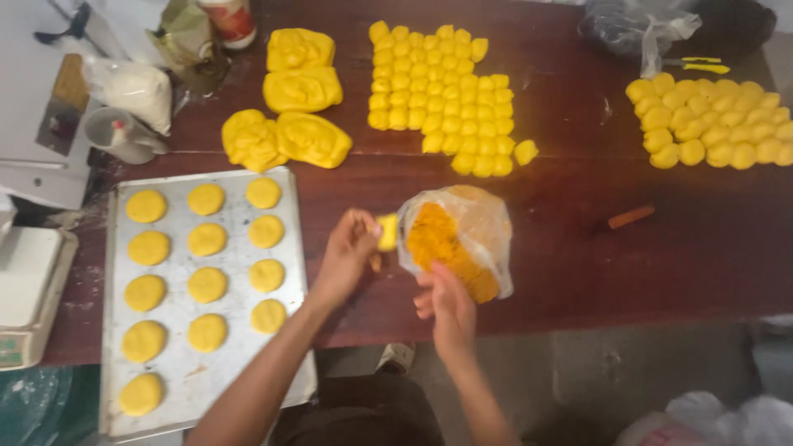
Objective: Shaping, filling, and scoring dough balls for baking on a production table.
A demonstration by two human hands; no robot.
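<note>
only 1 view here, from a camera worn on the person's head. it looks steeply down and slightly forward over the dark wooden bench [578, 248], near enough that both forearms rise from the bottom edge to the left hand [347, 252] and the right hand [446, 301] at the middle of the frame. the bench's near edge runs across the lower third, with floor below it. the metal baking tray [239, 372] fills the lower left, and the bench's far side meets the top edge. the picture is a little soft.
</note>
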